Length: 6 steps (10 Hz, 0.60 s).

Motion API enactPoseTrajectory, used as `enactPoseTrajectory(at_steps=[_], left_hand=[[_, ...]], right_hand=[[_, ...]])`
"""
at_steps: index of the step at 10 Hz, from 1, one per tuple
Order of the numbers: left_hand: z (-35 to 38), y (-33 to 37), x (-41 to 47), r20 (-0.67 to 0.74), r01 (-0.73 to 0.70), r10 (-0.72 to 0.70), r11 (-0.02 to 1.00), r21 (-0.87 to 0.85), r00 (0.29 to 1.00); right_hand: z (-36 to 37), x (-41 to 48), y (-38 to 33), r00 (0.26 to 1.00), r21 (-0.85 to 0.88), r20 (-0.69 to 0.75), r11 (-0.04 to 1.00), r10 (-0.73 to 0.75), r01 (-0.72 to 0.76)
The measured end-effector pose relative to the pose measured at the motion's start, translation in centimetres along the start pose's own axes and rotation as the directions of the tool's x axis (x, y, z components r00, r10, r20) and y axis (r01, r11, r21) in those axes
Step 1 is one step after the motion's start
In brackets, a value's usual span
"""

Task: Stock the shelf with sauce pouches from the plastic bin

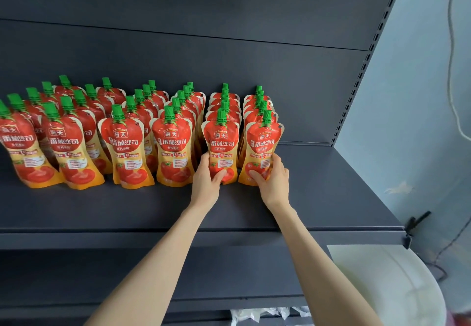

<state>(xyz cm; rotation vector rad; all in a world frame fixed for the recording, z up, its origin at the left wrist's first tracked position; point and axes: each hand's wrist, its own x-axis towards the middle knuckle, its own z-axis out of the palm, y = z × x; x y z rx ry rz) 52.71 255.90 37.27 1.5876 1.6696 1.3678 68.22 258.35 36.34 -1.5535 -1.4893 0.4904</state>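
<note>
Several rows of red and yellow sauce pouches with green caps stand upright on the dark grey shelf (318, 198). My left hand (207, 178) grips the lower part of the front pouch (221, 144) in the second row from the right. My right hand (272, 177) holds the base of the front pouch (262, 147) in the rightmost row. Both pouches stand upright with their bases on the shelf. The plastic bin is only partly seen as a white rim (397, 282) at the lower right.
The shelf's right part beyond the last row is bare up to the slotted upright (367, 63). A lower shelf (229, 274) sits below my arms. Crumpled clear plastic (262, 314) lies at the bottom. A pale blue wall with cables is on the right.
</note>
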Motion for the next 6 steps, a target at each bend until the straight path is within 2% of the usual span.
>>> enactPoseTrajectory(at_steps=[3, 5, 6], left_hand=[[-0.3, 0.0, -0.7, -0.039, -0.023, 0.024, 1.000, 0.016, 0.999], [-0.7, 0.1, -2.1, -0.074, -0.066, 0.069, 0.997, 0.045, 0.995], [-1.0, 0.0, -2.8, -0.138, -0.103, 0.114, 0.991, 0.086, 0.984]], right_hand=[[-1.0, -1.1, -0.3, 1.000, -0.065, 0.007, 0.998, 0.017, -0.017], [-2.0, -2.7, -0.6, 0.997, -0.095, 0.007, 0.992, -0.079, 0.079], [-2.6, -3.3, -0.7, 0.992, -0.154, -0.007, 0.980, -0.129, 0.126]])
